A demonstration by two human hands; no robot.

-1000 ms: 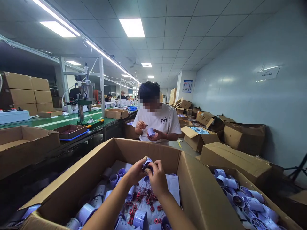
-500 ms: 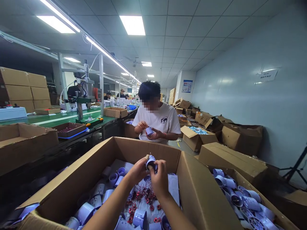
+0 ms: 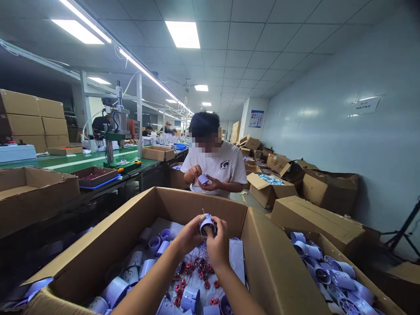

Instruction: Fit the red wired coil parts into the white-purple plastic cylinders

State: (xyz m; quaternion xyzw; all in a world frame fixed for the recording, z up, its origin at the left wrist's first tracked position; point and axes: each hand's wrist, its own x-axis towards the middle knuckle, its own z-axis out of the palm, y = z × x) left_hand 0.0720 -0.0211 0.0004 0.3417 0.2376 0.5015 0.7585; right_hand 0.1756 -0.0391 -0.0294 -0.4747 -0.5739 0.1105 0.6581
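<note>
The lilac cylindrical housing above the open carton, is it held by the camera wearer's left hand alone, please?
No, the left hand and right hand both hold the lilac cylindrical housing.

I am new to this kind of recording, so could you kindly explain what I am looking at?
Of course. There is no robot here: one camera worn on a person's head looks forward and down, so the arms reaching in from below are that person's. The left hand and right hand hold a pale purple cup, with a right-hand digit in its opening. Beneath them, a cardboard box holds loose cups and small red parts with thin wires. Opposite, a co-worker handles a similar cup. A machine stands on the green bench at left.
</note>
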